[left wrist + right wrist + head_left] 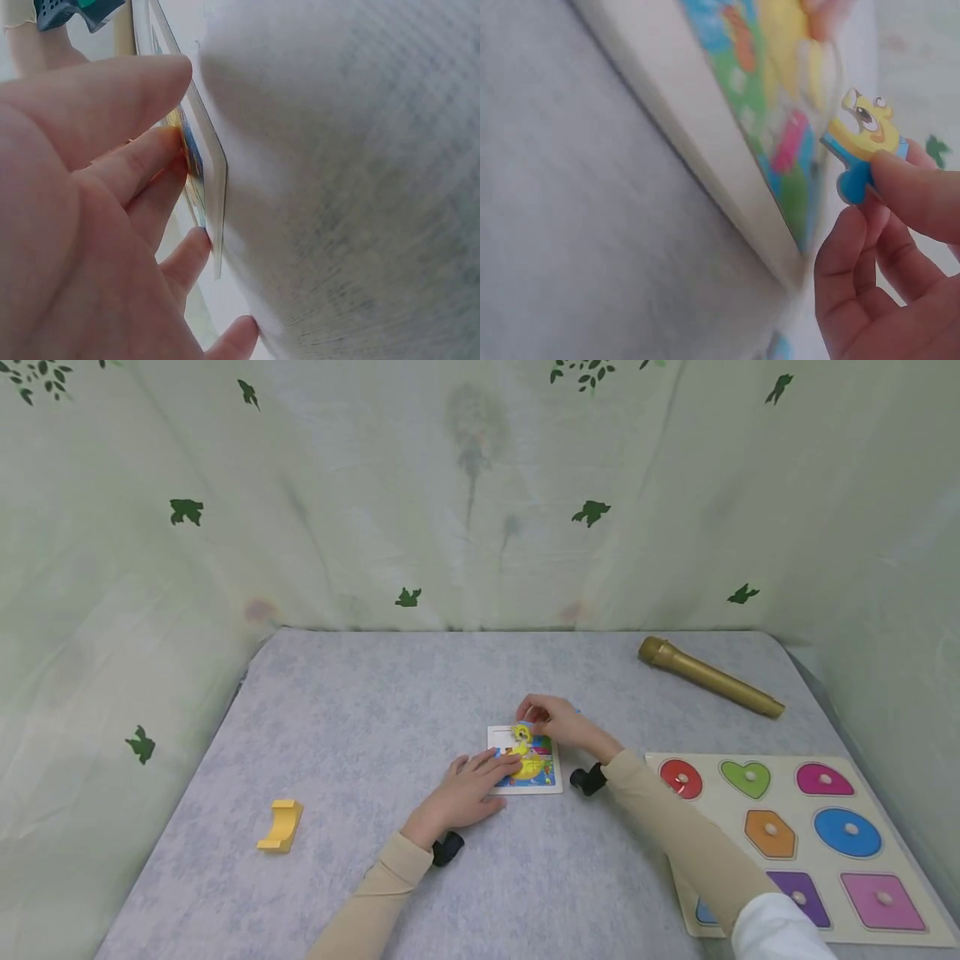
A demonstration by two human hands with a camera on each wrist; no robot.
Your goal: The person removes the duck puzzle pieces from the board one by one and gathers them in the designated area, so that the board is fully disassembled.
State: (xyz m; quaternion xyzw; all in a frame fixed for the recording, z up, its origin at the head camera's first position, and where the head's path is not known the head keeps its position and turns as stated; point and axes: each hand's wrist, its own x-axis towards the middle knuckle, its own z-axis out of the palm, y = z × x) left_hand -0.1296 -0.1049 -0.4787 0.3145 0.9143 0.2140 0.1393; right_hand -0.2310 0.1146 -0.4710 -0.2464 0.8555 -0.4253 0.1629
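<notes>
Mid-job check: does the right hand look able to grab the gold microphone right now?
Probably not yet: the right hand pinches a puzzle piece. Nothing appears to stand between it and the gold microphone, so the way itself looks free.

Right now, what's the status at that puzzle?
Left grip resting on puzzle. Right grip pinching yellow-faced piece near its far edge. Upper-left patch bare. No obstruction seen.
</notes>
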